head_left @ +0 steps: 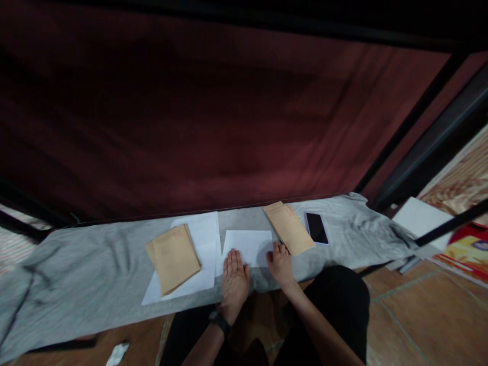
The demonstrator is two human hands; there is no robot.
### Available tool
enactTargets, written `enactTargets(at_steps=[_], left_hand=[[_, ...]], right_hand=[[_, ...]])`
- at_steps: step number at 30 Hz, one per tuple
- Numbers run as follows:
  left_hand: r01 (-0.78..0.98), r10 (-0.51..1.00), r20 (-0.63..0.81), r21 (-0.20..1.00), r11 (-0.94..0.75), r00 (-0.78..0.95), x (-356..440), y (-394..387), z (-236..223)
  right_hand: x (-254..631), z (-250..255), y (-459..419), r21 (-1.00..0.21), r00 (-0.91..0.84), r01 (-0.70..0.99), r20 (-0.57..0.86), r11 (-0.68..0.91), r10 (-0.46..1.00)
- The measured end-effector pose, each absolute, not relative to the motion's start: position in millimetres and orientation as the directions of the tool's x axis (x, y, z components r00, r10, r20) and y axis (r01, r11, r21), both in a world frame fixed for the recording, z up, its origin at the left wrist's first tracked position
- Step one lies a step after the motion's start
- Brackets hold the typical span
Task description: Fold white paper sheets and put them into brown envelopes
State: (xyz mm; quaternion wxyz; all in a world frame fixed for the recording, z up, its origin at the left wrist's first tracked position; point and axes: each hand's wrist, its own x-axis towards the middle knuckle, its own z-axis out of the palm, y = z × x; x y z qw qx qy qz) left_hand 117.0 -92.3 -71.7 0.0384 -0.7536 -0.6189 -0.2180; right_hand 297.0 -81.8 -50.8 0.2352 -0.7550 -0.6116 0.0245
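At far left, a stack of brown envelopes (175,259) lies askew on larger white sheets (206,236), all on a grey cloth (95,264). Next, the person's left arm reaches up from below, a dark watch (219,323) at the wrist; the left hand (235,280) lies flat, fingers straight and close together, thumb apart, grasping nothing. It rests over the lower left edge of the folded-looking white paper (249,244), which sits between both hands. The right forearm slants inward, and the right hand (281,263), fingers bent, meets the paper's right edge; whether it grips cannot be told. Beside it lie more brown envelopes (292,229), then a phone (316,228).
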Motion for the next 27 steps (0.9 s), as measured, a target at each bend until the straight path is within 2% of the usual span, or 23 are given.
enactTargets(at_steps=[4, 10, 14, 17, 19, 22, 25, 27], left_hand=[[0.937, 0.899, 0.409, 0.226, -0.265, 0.156, 116, -98, -73], [0.905, 0.886, 0.435, 0.292, -0.308, 0.160, 112, -97, -75], [0.816, 0.886, 0.433, 0.443, -0.371, 0.167, 109, -98, -71], [0.738, 0.913, 0.392, 0.584, -0.338, 0.108, 110, -99, -63], [0.700, 0.926, 0.370, 0.640, -0.316, 0.080, 111, -100, -55], [0.674, 0.932, 0.360, 0.677, -0.294, 0.045, 105, -108, -43], [0.654, 0.932, 0.361, 0.711, -0.258, -0.025, 90, -118, -33], [0.641, 0.924, 0.376, 0.725, -0.252, -0.063, 79, -121, -27]], right_hand=[[295, -40, -75, -0.579, 0.347, 0.789, 0.141, -0.207, 0.927], [297, -31, -68, -0.706, 0.322, 0.695, 0.142, -0.133, 0.936], [303, -5, -63, -0.775, 0.301, 0.632, 0.232, -0.011, 0.925], [312, 28, -63, -0.790, 0.310, 0.607, 0.336, 0.087, 0.889], [315, 47, -69, -0.747, 0.254, 0.624, 0.470, 0.228, 0.845], [315, 53, -86, -0.593, -0.003, 0.681, 0.585, 0.430, 0.811], [311, 32, -108, -0.425, -0.311, 0.717, 0.514, 0.553, 0.799], [310, 13, -120, -0.357, -0.432, 0.729, 0.423, 0.585, 0.797]])
